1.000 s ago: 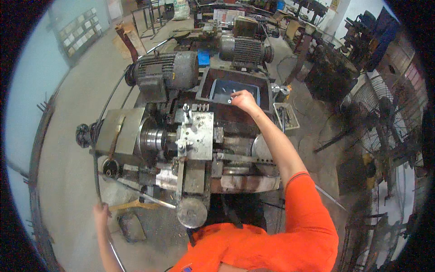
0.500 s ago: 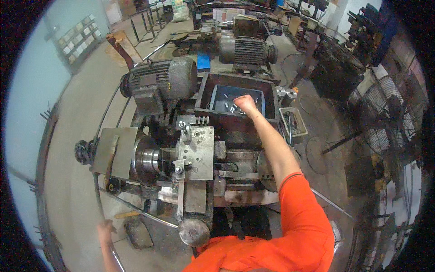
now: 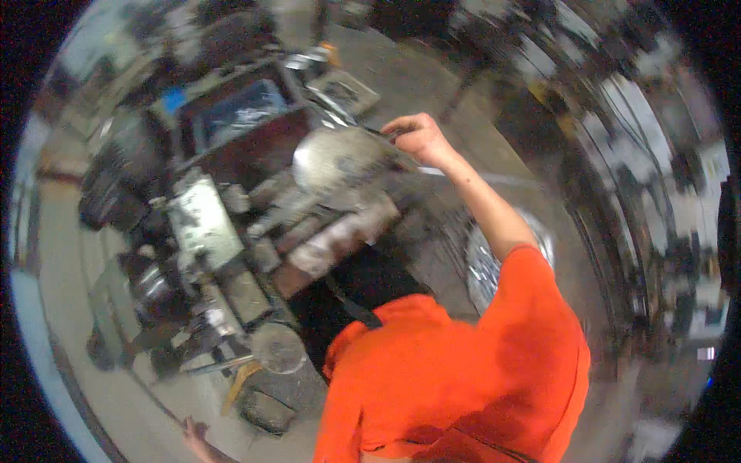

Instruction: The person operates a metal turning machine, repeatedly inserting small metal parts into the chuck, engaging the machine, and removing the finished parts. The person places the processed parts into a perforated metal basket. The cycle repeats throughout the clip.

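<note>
My right hand (image 3: 421, 141) is out beyond the round metal disc (image 3: 328, 160) at the right end of a lathe-like machine. Its fingers are curled together at the end of a dark, thin piece, too blurred to name. At the lower left, my left hand (image 3: 199, 440) is at a long thin rod (image 3: 154, 400) and seems closed round it, though motion smears the fingers. Between the hands sits the machine's pale metal block (image 3: 207, 220). Behind it stands a dark box (image 3: 255, 140) holding a blue-lined tray of small metal pieces.
A round container of shiny metal pieces (image 3: 485, 266) stands by my right elbow. Beyond the disc is a light bin (image 3: 351, 92). A second round plate (image 3: 278, 349) juts out at the machine's front. A blurred motor (image 3: 116, 181) sits at the left.
The view has swung right, so the machine appears tilted toward the left. My right hand has left the tray of small pieces and moved right, past the disc. My left hand stays low at the left.
</note>
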A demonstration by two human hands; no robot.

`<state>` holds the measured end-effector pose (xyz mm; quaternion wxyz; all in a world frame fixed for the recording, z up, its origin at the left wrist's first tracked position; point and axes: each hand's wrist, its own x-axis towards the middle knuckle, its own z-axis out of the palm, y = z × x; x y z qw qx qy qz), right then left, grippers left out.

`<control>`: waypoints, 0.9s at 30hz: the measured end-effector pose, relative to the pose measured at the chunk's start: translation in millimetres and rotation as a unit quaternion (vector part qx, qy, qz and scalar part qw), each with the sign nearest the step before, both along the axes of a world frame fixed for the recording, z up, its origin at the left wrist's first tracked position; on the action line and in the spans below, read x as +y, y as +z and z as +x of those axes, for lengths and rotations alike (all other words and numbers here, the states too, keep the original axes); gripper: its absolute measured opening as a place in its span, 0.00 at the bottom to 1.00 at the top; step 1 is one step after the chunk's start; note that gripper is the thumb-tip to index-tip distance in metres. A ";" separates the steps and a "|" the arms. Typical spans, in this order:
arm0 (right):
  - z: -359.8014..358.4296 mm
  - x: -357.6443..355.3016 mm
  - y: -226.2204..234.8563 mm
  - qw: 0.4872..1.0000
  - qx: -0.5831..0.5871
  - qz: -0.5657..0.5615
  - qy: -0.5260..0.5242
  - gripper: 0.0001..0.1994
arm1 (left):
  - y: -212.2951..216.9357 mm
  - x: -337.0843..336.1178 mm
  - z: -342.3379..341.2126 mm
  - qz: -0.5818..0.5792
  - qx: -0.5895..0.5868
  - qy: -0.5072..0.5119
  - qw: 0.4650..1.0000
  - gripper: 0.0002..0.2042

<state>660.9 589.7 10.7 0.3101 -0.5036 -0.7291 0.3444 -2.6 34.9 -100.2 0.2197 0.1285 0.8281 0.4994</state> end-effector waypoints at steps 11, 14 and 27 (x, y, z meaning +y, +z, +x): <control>236.2 -211.3 -174.8 0.905 -0.406 -0.054 -0.112 0.07 | 47.9 49.9 13.3 -0.029 -0.079 -0.043 0.996 0.16; 186.9 -220.8 -158.0 0.839 -0.487 -0.192 -0.148 0.14 | 10.3 32.8 -35.0 0.013 -0.107 -0.013 0.994 0.13; 181.5 -198.0 -151.8 0.787 -0.575 -0.219 0.053 0.14 | 22.1 27.2 7.2 -0.037 0.047 -0.026 0.998 0.17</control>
